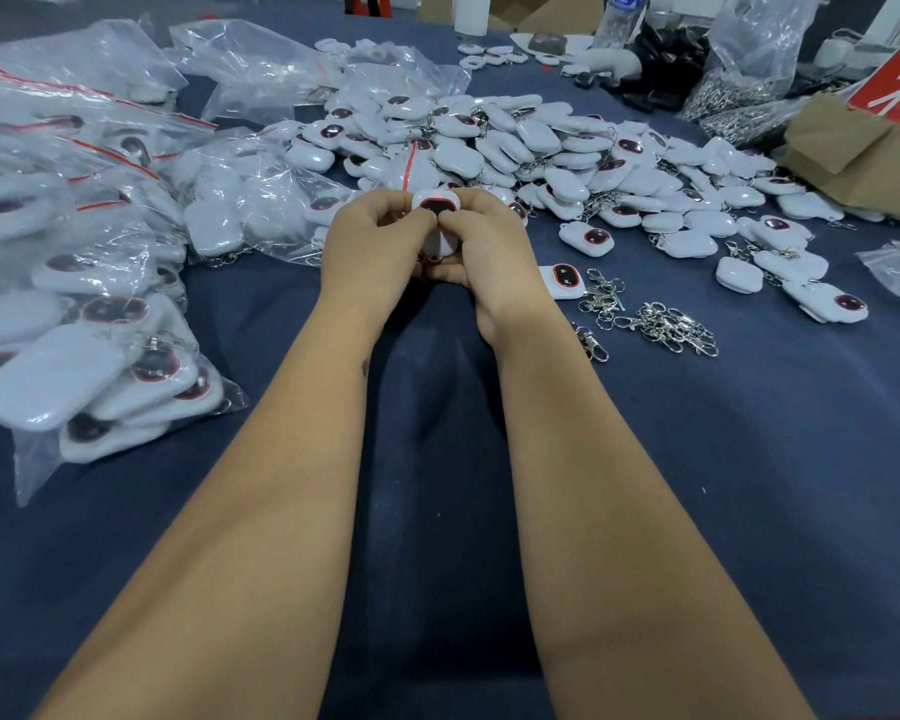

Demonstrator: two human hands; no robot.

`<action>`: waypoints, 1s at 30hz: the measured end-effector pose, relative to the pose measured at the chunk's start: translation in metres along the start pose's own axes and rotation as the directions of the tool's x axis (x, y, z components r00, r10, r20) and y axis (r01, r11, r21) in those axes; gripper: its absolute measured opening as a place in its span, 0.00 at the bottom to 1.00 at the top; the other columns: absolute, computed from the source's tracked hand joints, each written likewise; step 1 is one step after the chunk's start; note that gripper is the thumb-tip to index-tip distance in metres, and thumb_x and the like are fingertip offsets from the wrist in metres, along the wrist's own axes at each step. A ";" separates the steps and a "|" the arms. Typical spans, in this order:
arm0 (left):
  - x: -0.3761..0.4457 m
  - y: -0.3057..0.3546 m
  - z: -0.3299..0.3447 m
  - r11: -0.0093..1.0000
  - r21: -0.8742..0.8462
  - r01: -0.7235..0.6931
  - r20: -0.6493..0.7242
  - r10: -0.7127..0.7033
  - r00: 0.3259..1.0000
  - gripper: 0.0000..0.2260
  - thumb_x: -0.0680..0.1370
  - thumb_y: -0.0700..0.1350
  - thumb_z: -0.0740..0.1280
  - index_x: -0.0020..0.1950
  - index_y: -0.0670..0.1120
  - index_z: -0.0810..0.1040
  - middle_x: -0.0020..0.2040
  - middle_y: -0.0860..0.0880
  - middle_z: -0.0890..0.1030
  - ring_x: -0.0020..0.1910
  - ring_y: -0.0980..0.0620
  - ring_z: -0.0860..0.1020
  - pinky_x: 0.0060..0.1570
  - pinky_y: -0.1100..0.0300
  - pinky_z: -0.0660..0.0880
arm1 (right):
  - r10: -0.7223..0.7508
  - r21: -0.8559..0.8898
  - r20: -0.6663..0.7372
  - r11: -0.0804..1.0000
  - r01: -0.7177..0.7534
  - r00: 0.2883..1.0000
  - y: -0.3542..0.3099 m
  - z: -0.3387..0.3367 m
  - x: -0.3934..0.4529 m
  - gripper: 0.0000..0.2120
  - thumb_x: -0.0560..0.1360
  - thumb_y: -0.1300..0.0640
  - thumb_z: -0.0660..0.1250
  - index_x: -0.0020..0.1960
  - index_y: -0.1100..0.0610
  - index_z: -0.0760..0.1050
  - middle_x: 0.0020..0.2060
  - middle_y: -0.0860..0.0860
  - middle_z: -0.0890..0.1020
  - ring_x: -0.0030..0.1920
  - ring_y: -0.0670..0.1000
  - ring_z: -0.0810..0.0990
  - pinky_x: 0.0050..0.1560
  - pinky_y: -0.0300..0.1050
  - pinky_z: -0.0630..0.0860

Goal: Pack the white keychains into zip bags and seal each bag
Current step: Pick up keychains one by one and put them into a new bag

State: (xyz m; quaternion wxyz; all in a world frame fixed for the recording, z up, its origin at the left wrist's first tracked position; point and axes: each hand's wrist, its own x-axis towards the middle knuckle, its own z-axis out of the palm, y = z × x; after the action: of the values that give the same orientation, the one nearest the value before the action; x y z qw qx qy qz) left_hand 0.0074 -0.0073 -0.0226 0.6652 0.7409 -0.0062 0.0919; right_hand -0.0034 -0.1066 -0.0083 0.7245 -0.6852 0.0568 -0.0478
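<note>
Left grip (pixel 372 236): my fingers curl round the keychain's left side.
Right grip (pixel 481 241): pinches its right side, thumb on the front.
Keychain (pixel 436 206): between both hands, mid-worktop, long axis running near to far, ring end toward me.
Bag: seems already round it, its red zip strip (pixel 410 166) just beyond my fingertips.
Loose pile (pixel 567 158): far right.

Two hands (pixel 427 236), one held keychain (pixel 436 206), one bottle (pixel 619 18)
</note>
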 end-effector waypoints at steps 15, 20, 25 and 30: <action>-0.003 0.004 0.000 0.997 0.077 -0.008 -0.011 0.009 1.000 0.10 0.74 0.49 0.67 0.50 0.45 0.82 0.47 0.43 0.84 0.47 0.42 0.82 0.51 0.47 0.80 | 0.009 0.066 -0.004 0.998 -0.009 1.000 -0.001 0.002 -0.001 0.11 0.77 0.67 0.58 0.45 0.55 0.75 0.38 0.53 0.80 0.30 0.46 0.77 0.30 0.38 0.77; -0.005 0.006 0.000 0.995 0.095 -0.010 -0.022 0.012 1.000 0.07 0.76 0.47 0.68 0.48 0.46 0.82 0.46 0.42 0.84 0.48 0.41 0.82 0.52 0.44 0.80 | 0.010 0.044 -0.009 0.999 -0.009 1.000 -0.001 0.002 -0.001 0.11 0.76 0.67 0.58 0.44 0.54 0.75 0.38 0.52 0.80 0.32 0.47 0.77 0.32 0.40 0.76; -0.007 0.007 0.000 0.996 0.092 -0.007 -0.024 0.010 1.000 0.05 0.75 0.46 0.67 0.46 0.46 0.81 0.45 0.42 0.84 0.47 0.41 0.82 0.51 0.45 0.80 | 0.018 0.052 -0.006 0.998 -0.018 1.000 -0.001 0.002 -0.001 0.12 0.76 0.68 0.58 0.44 0.54 0.75 0.37 0.52 0.80 0.31 0.47 0.76 0.30 0.39 0.76; -0.007 0.004 0.001 0.997 0.060 -0.051 -0.042 0.053 0.998 0.04 0.76 0.48 0.67 0.45 0.51 0.81 0.39 0.53 0.82 0.36 0.52 0.78 0.40 0.54 0.77 | 0.035 0.113 -0.070 0.993 -0.027 0.997 -0.001 0.003 0.001 0.09 0.77 0.66 0.60 0.53 0.60 0.77 0.37 0.53 0.80 0.34 0.51 0.77 0.29 0.40 0.75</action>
State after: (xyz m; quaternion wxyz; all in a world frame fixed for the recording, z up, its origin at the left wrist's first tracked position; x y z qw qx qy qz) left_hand 0.0006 -0.0099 -0.0192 0.6406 0.7575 -0.0083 0.1254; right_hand -0.0020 -0.1042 -0.0076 0.7601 -0.6402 0.0908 -0.0644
